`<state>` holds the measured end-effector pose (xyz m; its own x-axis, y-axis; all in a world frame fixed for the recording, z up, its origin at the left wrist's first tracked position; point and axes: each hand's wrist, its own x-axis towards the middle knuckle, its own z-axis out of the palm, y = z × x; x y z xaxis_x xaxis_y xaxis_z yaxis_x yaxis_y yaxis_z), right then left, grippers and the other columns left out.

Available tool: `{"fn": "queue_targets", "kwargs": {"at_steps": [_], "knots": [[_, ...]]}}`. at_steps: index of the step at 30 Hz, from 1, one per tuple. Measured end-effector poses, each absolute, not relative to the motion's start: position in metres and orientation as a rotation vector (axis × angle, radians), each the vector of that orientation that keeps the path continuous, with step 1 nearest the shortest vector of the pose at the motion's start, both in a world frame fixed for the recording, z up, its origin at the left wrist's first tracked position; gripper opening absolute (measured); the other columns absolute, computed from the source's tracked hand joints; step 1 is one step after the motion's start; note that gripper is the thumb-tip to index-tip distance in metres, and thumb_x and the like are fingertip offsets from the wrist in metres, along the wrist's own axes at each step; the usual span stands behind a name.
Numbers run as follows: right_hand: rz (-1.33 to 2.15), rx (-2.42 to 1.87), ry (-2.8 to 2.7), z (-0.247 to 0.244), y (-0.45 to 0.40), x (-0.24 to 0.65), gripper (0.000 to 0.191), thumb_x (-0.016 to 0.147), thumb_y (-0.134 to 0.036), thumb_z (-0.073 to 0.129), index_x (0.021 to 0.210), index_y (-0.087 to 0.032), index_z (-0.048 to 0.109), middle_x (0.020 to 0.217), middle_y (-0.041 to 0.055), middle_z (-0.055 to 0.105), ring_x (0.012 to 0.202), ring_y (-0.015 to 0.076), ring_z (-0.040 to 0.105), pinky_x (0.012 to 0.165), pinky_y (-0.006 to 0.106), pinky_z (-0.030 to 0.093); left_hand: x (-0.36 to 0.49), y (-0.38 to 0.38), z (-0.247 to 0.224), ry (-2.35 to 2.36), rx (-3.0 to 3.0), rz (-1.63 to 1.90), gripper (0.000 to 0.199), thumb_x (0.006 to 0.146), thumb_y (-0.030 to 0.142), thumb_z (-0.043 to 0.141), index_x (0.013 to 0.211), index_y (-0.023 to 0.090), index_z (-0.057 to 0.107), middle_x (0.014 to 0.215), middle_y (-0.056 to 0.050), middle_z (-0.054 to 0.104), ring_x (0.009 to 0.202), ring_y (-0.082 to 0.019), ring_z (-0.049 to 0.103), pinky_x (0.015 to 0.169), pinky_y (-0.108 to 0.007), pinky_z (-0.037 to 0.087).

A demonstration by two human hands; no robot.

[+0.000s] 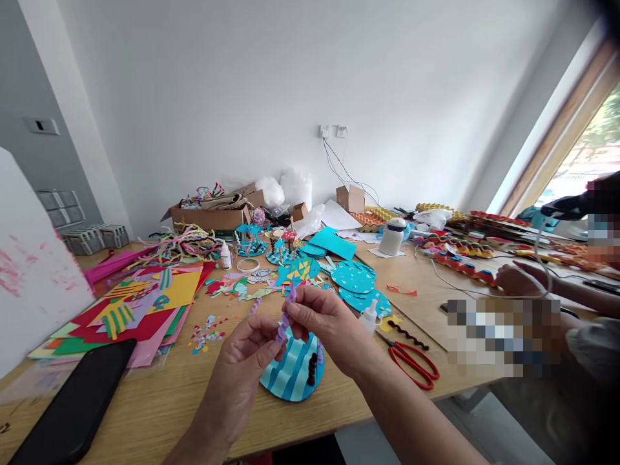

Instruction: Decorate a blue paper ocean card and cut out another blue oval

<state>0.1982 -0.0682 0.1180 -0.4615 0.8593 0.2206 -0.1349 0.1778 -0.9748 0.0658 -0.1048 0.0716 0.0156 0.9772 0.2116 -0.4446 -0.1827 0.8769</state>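
Observation:
My left hand (249, 355) pinches the lower part of a twisted purple pipe cleaner (285, 316), whose one end sticks up past my fingers. On its upper part the fingertips of my right hand (317, 316) are closed. Both hands are raised above a round blue disc with pale stripes (290, 378), partly hidden by them. A dark brown coiled piece (312, 369) stands on the disc's right side, with a bit of purple beside it.
Red-handled scissors (414, 365), a white glue bottle (369, 316) and a brown wavy strip lie right. A black phone (77, 400) and coloured paper (145, 323) are left. Blue discs (353, 278) and a box (208, 216) stand behind. Another person's hands are at right.

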Motion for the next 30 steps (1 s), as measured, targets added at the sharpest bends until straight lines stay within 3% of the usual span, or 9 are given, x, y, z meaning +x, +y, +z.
{"fn": "queue_targets", "kwargs": {"at_steps": [16, 30], "knots": [[1.539, -0.695, -1.498, 0.109, -0.068, 0.195, 0.025, 0.055, -0.027, 0.076, 0.064, -0.015, 0.055, 0.056, -0.0054, 0.053, 0.050, 0.0067, 0.049, 0.047, 0.019, 0.038, 0.066, -0.099, 0.056, 0.583, 0.837, 1.443, 0.010, 0.064, 0.020, 0.073, 0.067, 0.022, 0.064, 0.063, 0.005, 0.059, 0.059, -0.007, 0.051, 0.057, -0.015, 0.042], [1.332, -0.833, -1.608, 0.104, -0.069, 0.195, 0.013, 0.064, -0.023, 0.064, 0.060, -0.017, 0.053, 0.057, -0.0027, 0.054, 0.054, 0.0106, 0.053, 0.051, 0.022, 0.043, 0.066, -0.095, 0.051, 0.595, 0.894, 1.464, 0.010, 0.069, 0.022, 0.070, 0.073, 0.019, 0.061, 0.063, 0.004, 0.058, 0.059, -0.007, 0.051, 0.057, -0.017, 0.041]]}}
